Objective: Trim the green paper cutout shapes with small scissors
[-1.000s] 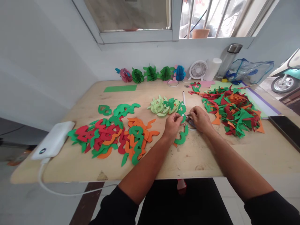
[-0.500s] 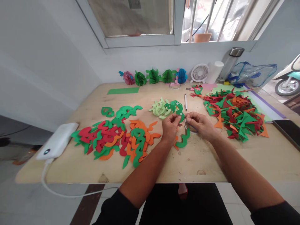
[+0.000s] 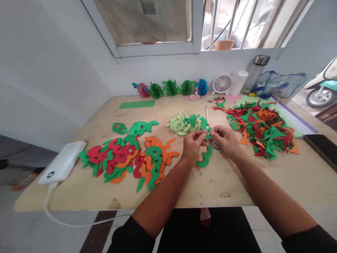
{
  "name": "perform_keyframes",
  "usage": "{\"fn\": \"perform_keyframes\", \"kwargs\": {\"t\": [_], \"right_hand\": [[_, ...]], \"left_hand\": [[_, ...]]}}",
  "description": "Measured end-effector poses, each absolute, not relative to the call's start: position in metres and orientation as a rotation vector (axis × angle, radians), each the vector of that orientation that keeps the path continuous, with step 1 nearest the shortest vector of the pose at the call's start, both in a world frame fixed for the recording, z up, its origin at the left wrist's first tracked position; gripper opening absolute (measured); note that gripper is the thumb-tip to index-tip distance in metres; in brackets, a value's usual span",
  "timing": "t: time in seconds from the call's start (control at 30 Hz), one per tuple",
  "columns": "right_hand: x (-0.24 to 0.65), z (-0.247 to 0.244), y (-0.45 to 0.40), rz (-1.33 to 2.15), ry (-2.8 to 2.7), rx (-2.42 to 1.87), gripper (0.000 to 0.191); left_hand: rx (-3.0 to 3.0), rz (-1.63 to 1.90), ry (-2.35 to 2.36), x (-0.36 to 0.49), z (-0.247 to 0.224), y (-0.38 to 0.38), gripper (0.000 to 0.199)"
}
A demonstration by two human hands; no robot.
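Observation:
My left hand (image 3: 193, 143) and my right hand (image 3: 225, 138) meet fingertip to fingertip over the table, both pinched. Between them is a green paper cut-out (image 3: 206, 132) with small pale patches. Anything smaller in the fingertips cannot be made out. Partly covered by my right hand, a roll of tape (image 3: 217, 147) lies just below. A curved green paper piece (image 3: 204, 160) rests beneath my hands, over a bit of orange paper. Just behind my left hand sits a pile of light green paper curves (image 3: 179, 123), with darker green pieces at its right side.
Red, green and orange cut-outs (image 3: 118, 154) are heaped left, pointed paper scraps (image 3: 268, 126) right. A pen (image 3: 207, 115) lies behind my hands. Folded paper figures (image 3: 171, 87), a small fan (image 3: 222, 83) and a bottle (image 3: 256, 73) line the wall. A power bank (image 3: 63, 161) and phone (image 3: 322, 146) flank the table.
My right fingertips have come in to the green cut-out, which has shifted slightly right with my left hand. The whole view has moved a little.

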State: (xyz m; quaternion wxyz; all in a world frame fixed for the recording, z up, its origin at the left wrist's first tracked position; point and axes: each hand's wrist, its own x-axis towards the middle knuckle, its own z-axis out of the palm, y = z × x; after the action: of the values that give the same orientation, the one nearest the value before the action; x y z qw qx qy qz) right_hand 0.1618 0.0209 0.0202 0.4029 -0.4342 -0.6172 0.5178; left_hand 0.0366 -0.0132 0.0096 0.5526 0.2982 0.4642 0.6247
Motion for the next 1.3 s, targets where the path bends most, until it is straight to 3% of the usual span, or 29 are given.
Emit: {"fn": "perform_keyframes", "kwargs": {"t": [0.23,0.4,1.3], "right_hand": [[0.164,0.018,0.024,1.172,-1.578,-1.121,0.022],[0.162,0.018,0.022,1.283,-1.528,-1.101,0.026],[0.15,0.014,0.013,1.241,-1.464,-1.1,0.023]], "left_hand": [[0.785,1.431,1.161,0.037,0.009,-0.015,0.012],[0.77,1.492,1.186,0.037,0.012,-0.015,0.01],[0.659,1.558,1.035,0.041,0.01,-0.015,0.026]]}}
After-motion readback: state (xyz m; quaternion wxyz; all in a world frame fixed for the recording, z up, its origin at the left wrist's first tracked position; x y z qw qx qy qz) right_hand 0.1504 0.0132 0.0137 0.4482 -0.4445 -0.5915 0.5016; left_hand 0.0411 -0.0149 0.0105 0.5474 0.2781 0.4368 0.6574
